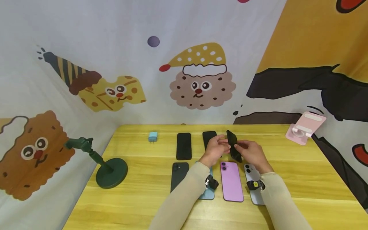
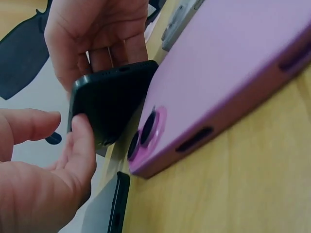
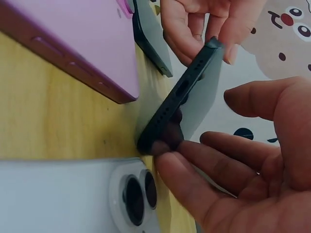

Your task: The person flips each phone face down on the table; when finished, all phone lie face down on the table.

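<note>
Between my two hands a dark smartphone [image 1: 232, 140] is held tilted on edge above the table. My left hand [image 1: 215, 149] is at its left side, and in the right wrist view the left fingers pinch one corner of it. The right hand [image 1: 254, 155] holds it from the other side; in the right wrist view its fingertips [image 3: 177, 167] touch the lower corner of the phone, near the end with the port. Close below lie a pink-purple phone [image 1: 231, 182] and a white phone [image 1: 252, 173], cameras upward, the white one partly under my right wrist.
Two black phones [image 1: 184, 146] [image 1: 209, 136] lie in the back row, one partly behind my left hand. A dark-backed phone [image 1: 179, 174] and a blue phone [image 1: 207, 194] are partly covered by my left arm. Around them stand a blue charger [image 1: 153, 136], green stand [image 1: 111, 173] and pink stand [image 1: 306, 127].
</note>
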Demonstrator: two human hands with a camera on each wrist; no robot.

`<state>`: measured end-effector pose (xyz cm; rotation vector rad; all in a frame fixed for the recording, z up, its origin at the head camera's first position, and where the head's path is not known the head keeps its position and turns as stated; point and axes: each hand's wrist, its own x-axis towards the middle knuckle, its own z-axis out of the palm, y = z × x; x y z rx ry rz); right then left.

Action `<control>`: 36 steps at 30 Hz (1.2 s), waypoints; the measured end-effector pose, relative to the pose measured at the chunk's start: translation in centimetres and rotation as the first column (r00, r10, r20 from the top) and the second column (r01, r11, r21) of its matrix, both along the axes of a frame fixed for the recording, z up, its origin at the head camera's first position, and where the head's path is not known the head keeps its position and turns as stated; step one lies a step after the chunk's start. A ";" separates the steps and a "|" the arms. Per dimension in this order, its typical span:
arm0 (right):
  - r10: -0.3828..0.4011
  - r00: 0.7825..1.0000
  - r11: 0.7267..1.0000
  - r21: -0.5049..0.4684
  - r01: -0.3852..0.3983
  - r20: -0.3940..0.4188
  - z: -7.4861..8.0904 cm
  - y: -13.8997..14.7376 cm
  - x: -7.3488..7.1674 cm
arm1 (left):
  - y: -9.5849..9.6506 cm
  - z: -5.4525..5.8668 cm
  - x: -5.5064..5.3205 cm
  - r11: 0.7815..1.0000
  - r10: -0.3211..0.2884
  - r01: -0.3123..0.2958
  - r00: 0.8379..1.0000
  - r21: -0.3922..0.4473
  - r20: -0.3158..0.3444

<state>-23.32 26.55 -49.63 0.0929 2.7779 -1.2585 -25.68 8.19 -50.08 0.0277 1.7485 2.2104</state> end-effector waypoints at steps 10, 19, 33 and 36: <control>0.022 0.998 0.941 -0.339 -0.004 0.050 -0.5 0.6 0.0 | 1.1 -0.4 0.2 0.997 -0.076 0.075 0.997 0.032 0.033; 0.018 0.998 0.934 -0.356 0.004 0.058 -0.5 1.5 0.0 | 1.5 -0.9 0.6 0.980 -0.199 0.199 0.978 0.006 0.060; -0.028 0.999 0.922 -0.384 0.040 0.036 -0.4 2.8 0.2 | 2.3 -1.0 0.8 0.993 -0.111 0.114 0.990 -0.031 0.085; -0.034 0.999 0.915 -0.401 0.041 0.025 -0.3 2.8 0.3 | 2.6 -0.8 0.7 0.997 -0.069 0.073 0.993 -0.040 0.090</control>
